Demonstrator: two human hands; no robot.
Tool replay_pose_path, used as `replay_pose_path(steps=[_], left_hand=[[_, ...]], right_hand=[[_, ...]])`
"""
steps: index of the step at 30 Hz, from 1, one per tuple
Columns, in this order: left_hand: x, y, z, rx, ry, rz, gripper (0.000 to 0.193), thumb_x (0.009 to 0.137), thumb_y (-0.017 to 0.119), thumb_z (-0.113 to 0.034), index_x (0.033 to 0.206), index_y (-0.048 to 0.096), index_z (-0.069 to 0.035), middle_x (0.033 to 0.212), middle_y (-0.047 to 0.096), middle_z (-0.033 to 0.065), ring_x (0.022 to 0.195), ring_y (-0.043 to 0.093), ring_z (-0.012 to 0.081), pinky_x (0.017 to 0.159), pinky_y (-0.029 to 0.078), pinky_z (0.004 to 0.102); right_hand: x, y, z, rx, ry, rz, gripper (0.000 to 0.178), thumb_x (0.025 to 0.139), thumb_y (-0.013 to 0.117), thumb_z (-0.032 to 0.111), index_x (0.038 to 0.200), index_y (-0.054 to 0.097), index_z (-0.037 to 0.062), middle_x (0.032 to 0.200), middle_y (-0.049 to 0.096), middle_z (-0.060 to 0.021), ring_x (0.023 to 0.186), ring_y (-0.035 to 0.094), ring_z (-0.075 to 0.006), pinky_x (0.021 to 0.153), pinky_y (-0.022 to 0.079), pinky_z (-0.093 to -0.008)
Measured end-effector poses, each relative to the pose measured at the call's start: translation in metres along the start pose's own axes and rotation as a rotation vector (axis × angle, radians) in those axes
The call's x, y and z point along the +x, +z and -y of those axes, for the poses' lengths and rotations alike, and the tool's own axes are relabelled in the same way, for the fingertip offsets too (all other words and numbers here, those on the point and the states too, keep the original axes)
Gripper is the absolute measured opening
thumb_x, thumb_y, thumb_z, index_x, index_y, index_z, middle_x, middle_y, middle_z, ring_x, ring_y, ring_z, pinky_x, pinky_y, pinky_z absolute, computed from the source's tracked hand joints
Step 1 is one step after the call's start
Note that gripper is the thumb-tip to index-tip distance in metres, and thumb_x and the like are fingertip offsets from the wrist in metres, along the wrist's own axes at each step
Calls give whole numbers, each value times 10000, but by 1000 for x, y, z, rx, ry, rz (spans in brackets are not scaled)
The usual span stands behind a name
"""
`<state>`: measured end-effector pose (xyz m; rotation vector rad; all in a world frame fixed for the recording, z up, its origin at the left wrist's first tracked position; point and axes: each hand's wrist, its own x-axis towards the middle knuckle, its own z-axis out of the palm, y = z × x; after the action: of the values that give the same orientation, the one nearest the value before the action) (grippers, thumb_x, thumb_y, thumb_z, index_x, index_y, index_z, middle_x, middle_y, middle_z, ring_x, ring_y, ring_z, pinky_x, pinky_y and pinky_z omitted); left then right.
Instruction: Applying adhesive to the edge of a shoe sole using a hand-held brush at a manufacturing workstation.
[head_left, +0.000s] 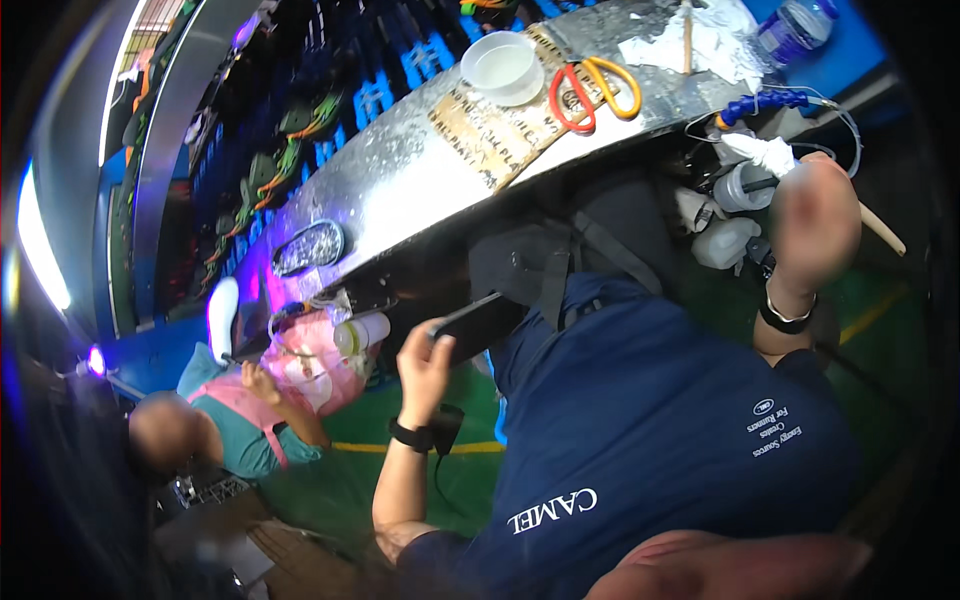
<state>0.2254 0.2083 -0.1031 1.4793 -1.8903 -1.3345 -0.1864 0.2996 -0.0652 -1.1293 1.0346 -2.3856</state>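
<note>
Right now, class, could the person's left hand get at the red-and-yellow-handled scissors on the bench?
Probably not readily: the left hand grips a flat black device, which would likely need setting down first, though nothing seems to cover the scissors.

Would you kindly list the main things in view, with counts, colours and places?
Bench: one, silvery grey, across top
Cardboard: one, brown, on bench
Bowl: one, clear, on cardboard
Scissors: one, red and yellow, beside bowl
Bottle: one, purple-blue, upper right
Tub: one, whitish, right side
Crumpled sheet: one, white, bench's right end
Blue fittings: several, blue, beyond bench
Co-worker: one, teal and pink clothing, left
Flat device: one, black, centre
Left hand: one, bare, holding device
Right hand: one, blurred, near tub
</note>
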Motion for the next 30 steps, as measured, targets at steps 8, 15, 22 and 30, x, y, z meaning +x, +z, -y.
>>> replay_pose_path(steps=[8, 15, 22, 30], left_hand=[[-18, -4, 13, 353, -109, 130, 279, 667, 527, 20, 930, 443, -18, 734, 577, 137, 625, 579, 215, 562, 463, 321], [9, 63, 23, 1019, 565, 337, 506, 675, 464, 14, 1168, 365, -44, 1060, 490, 217, 756, 583, 316, 651, 494, 345], [89, 90, -3, 1109, 151, 864, 285, 667, 525, -150, 898, 557, 14, 763, 595, 203, 694, 599, 304, 633, 482, 374], [42, 73, 50, 1175, 70, 477, 782, 641, 611, -390, 1156, 292, 105, 841, 536, 250, 681, 584, 342, 614, 493, 341]], right_hand=[[4, 11, -8, 23, 55, 10, 229, 820, 443, 64, 990, 484, -83, 724, 505, -109, 526, 408, -99, 477, 325, -204], [1, 2, -6, 15, 65, 28, 238, 816, 443, 62, 996, 474, -89, 717, 501, -109, 523, 409, -97, 478, 327, -203], [-6, 0, 1, -20, 30, -27, 237, 810, 456, 69, 986, 476, -90, 700, 494, -103, 523, 413, -97, 474, 326, -202], [-26, -15, 1, -20, 42, -84, 224, 810, 459, 70, 969, 484, -87, 699, 495, -91, 531, 420, -95, 465, 321, -188]])
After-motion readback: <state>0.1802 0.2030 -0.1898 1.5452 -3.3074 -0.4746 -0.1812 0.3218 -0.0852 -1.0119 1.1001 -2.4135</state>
